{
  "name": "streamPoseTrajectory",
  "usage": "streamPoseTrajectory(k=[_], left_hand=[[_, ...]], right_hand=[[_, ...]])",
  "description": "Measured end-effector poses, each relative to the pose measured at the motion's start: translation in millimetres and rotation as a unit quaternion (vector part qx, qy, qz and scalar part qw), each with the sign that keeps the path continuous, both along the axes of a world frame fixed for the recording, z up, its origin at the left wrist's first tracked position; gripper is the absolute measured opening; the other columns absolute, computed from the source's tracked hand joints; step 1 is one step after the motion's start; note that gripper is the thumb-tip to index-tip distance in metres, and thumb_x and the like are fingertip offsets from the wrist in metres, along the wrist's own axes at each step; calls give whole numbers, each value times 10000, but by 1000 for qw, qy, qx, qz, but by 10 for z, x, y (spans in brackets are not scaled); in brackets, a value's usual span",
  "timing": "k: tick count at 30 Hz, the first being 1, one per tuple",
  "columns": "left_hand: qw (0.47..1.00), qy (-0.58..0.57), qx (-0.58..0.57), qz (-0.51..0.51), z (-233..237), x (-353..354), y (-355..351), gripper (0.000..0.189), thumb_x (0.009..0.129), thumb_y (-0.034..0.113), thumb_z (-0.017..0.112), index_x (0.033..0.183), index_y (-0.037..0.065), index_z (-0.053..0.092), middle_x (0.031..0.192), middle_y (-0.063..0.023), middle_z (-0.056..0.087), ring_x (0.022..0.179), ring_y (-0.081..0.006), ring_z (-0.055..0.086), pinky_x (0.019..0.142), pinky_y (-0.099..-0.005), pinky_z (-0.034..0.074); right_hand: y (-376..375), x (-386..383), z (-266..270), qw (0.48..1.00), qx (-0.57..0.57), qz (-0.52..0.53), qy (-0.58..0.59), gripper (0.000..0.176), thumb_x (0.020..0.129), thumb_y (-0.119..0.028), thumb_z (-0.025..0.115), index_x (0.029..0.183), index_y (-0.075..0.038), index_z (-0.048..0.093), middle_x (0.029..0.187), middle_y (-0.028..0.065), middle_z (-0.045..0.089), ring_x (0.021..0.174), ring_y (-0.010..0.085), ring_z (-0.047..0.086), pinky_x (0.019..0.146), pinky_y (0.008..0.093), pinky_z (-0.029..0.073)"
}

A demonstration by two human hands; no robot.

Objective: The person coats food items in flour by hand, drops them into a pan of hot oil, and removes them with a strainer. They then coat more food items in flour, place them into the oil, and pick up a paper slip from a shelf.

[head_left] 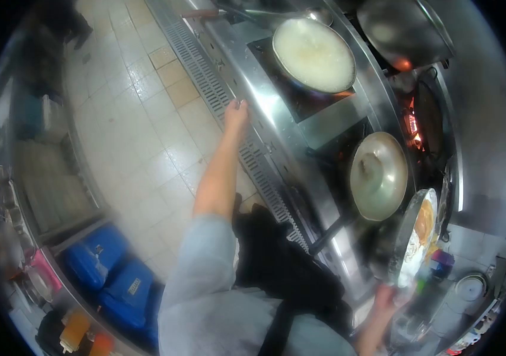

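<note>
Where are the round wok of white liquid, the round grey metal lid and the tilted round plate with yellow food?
Wok of white liquid point(284, 73): head view, near rim.
Grey metal lid point(379, 176): head view, dome.
Tilted plate point(400, 243): head view, left rim.

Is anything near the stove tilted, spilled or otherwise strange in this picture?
Yes. The pan in the right hand is tipped steeply, almost on edge, with yellow-white food on it. Open flames also show beside the lid on the nearer burner. Nothing looks spilled.
</note>
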State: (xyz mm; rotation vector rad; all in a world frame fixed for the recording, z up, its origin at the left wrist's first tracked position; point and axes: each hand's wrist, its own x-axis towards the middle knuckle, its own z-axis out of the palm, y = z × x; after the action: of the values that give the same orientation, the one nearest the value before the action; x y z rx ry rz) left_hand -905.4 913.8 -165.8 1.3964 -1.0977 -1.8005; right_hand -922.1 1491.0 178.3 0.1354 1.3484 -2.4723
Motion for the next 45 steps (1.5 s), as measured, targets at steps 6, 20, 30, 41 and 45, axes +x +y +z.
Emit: streamPoseTrajectory(k=[6, 20, 30, 41, 45], left_hand=[[998, 21, -24, -54, -76, 30, -72, 574, 916, 232, 653, 1399, -32, 489, 1127, -206, 685, 879, -238, 708, 692, -345, 551], [980, -3, -175, -97, -401, 140, -102, 577, 812, 267, 766, 1307, 20, 600, 1130, -195, 705, 1038, -291, 685, 903, -367, 512], [989, 7, -138, -58, -121, 154, -93, 552, 881, 254, 724, 1353, 17, 564, 1126, -180, 701, 954, -237, 709, 794, -335, 552], [989, 127, 56, -47, -77, 155, -166, 531, 907, 180, 690, 1367, -31, 528, 1060, -173, 686, 783, -206, 704, 664, -307, 599], [993, 97, 57, -43, -101, 129, -136, 565, 903, 193, 696, 1380, -40, 502, 1101, -178, 673, 832, -217, 700, 677, -308, 582]], right_hand=[[114, -53, -138, 998, 37, -49, 0, 433, 945, -179, 558, 1334, 7, 532, 1291, 141, 634, 1138, 238, 634, 985, 387, 522], [-608, 70, -53, 999, 12, -20, 27, 299, 941, -134, 567, 1197, 18, 578, 1083, 136, 650, 811, 174, 602, 699, 292, 538], [-295, -20, -104, 998, 47, -15, 44, 342, 916, -118, 593, 1229, 20, 589, 1153, 151, 675, 935, 175, 661, 738, 288, 567], [-496, 54, -103, 998, 22, 38, 49, 380, 899, -115, 597, 1250, 29, 569, 1160, 141, 662, 964, 205, 642, 819, 314, 552], [-460, 16, -113, 997, 25, 66, 42, 369, 893, -107, 600, 1239, 19, 579, 1152, 131, 668, 951, 205, 643, 827, 312, 548]])
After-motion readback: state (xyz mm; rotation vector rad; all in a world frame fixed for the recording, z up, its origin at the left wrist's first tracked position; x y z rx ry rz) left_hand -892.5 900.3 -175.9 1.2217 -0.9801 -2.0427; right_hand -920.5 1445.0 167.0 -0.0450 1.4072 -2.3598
